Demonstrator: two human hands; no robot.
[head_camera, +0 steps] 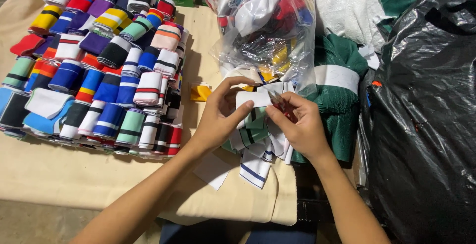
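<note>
My left hand (220, 115) pinches the left end of a white knit strip (250, 98), thumb on top. My right hand (297, 122) holds a small red-handled snipper (283, 106) against the strip's right end. Under both hands lies a loose heap of striped knit bands (255, 142), white, mint green and navy, spilling toward me over the beige cloth (99, 174). A white paper slip (213, 170) lies just in front of the heap.
Rows of folded striped bands in many colours (99, 60) fill the left. A clear plastic bag of bands (265, 26) stands behind my hands, green knit fabric (337, 95) beside it, a black plastic bag (426, 115) at right. A yellow piece (200, 93) lies between.
</note>
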